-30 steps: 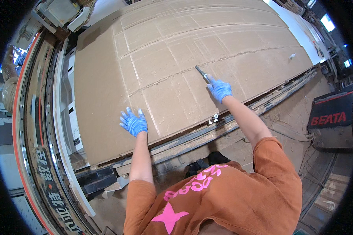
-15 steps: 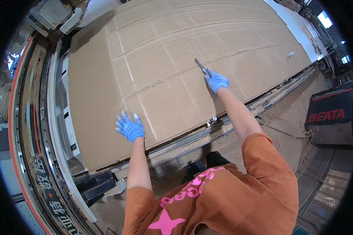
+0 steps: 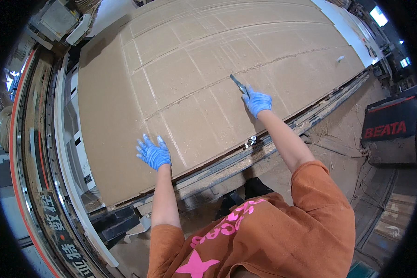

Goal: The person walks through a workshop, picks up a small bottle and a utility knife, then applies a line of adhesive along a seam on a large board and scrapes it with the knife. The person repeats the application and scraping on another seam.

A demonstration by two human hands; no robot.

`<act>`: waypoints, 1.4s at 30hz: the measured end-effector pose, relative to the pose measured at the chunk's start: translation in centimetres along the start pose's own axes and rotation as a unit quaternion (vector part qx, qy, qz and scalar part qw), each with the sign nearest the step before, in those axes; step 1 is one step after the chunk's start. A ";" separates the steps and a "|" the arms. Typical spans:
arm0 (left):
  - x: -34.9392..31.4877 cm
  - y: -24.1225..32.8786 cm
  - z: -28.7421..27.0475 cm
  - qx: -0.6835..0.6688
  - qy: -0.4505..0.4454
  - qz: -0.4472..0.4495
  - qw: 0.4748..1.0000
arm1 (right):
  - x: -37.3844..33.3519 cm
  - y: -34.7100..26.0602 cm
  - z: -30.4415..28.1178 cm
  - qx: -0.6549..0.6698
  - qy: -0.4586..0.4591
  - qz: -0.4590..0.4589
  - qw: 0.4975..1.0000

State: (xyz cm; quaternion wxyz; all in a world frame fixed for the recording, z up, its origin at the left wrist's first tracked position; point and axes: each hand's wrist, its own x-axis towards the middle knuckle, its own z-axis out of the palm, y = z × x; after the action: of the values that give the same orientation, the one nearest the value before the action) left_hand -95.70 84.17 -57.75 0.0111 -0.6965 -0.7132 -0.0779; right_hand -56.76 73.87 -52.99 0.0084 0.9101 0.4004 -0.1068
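Note:
Over a large brown board [image 3: 109, 153] scored with long grooves and pale lines, both my hands wear blue gloves. My right hand [image 3: 257, 101] is closed around a slim hand tool [image 3: 237, 83] with a narrow dark blade, a knife or a chisel; I cannot tell which. The blade points away from me and to the left, its tip at a rough, dusty groove [image 3: 204, 88] across the board. Nearer the board's front left part, my left hand [image 3: 154, 152] lies flat with its fingers spread, holding nothing.
A metal rail [image 3: 208, 178] runs along the board's near edge, with small shiny fittings [image 3: 250, 142] on it. A long machine rail [image 3: 51, 153] stands at the left. At the right is a dark box [image 3: 391, 132]. A small white piece [image 3: 340, 59] lies on the board's far right.
My right hand has drawn the tool slightly toward me, its tip moving from beyond the groove back to it. My left hand stays flat on the board. The view has shifted slightly.

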 end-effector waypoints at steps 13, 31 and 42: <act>-0.2 0.2 -0.2 -0.006 -0.008 -0.005 1.000 | 0.9 1.1 -0.6 0.029 -0.003 -0.002 1.000; 0.0 0.4 -0.2 0.009 -0.021 -0.002 1.000 | 0.9 4.0 -0.7 0.008 0.007 0.038 0.999; 0.0 0.0 -0.1 0.005 -0.012 0.003 1.000 | 2.4 3.7 -0.7 0.001 0.004 0.027 1.000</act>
State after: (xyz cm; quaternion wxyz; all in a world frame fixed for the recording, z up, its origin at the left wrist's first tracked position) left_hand -95.69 84.12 -57.70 0.0060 -0.6992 -0.7118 -0.0658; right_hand -52.31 73.15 -53.08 0.0093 0.9208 0.3760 -0.1035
